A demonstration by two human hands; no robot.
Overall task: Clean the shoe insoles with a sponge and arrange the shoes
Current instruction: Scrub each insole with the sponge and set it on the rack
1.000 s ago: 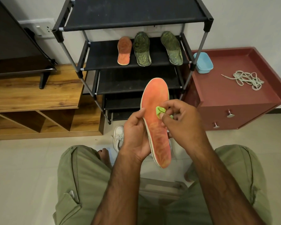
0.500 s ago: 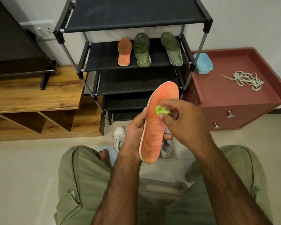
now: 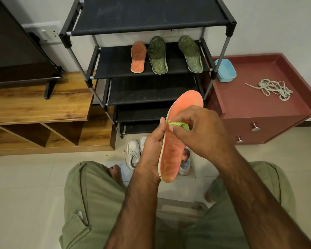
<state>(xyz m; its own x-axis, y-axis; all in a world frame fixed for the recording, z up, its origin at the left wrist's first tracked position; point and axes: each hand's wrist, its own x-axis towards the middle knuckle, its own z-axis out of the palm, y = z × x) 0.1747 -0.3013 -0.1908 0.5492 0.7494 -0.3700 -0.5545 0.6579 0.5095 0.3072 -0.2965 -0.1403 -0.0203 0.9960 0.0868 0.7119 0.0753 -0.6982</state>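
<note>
Orange insole (image 3: 172,155) at frame centre, gripped along its edge by the left hand (image 3: 151,153); the right hand (image 3: 203,133) pinches a green sponge (image 3: 180,125) against it. Three more insoles (image 3: 157,55) lie on the rack (image 3: 151,15) above, two white shoes (image 3: 133,155) below.

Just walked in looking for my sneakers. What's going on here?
A person is cleaning an orange insole: the left hand holds it while the right hand presses a green sponge on it. Three other insoles lie on the rack; white shoes sit on the floor.
</note>
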